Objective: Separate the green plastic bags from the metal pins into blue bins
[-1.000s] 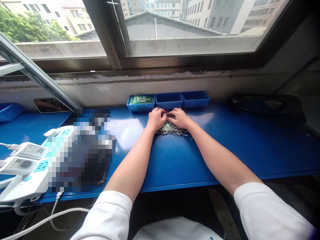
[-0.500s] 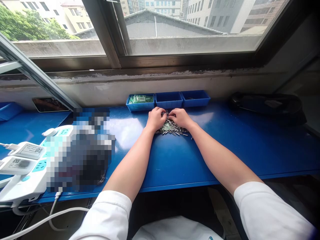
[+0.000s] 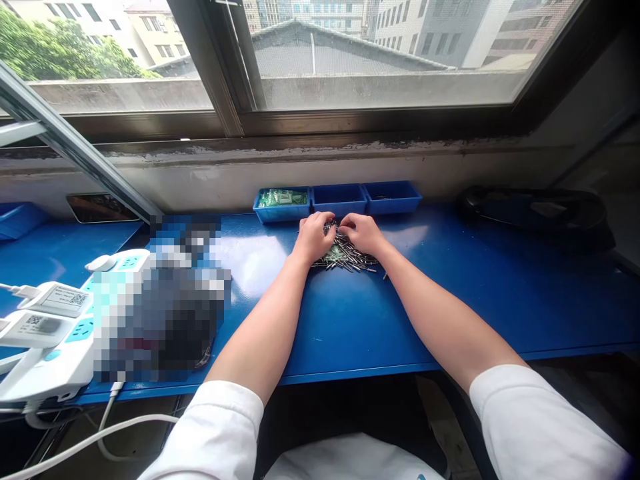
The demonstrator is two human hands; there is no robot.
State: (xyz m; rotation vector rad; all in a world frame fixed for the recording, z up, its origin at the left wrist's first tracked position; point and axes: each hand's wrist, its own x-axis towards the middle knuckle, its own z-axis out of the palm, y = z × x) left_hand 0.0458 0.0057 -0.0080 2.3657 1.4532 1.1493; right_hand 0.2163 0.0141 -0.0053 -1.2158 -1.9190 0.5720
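Note:
A heap of thin metal pieces (image 3: 350,259), with something green among them, lies on the blue table (image 3: 350,320). My left hand (image 3: 316,235) rests at the heap's left side, fingers curled over its far edge. On the right side, my right hand (image 3: 361,233) has thumb and fingertips drawn together above the pieces. Whatever either hand holds is too small to make out. Behind the hands stand three blue bins in a row: the left bin (image 3: 283,213) holds green packets, the middle one (image 3: 340,207) looks dark inside, and the right one (image 3: 393,204) has a few small pieces.
At the left are a white power strip (image 3: 45,373) with plugs and cables, a blurred-out dark area, and a phone-like dark slab (image 3: 103,208) near the wall. A metal bar slants down there. A black bag (image 3: 540,213) lies at the back right.
My fingertips have parted slightly over the heap. My right hand's fingers have shifted a little, and the view has moved very slightly.

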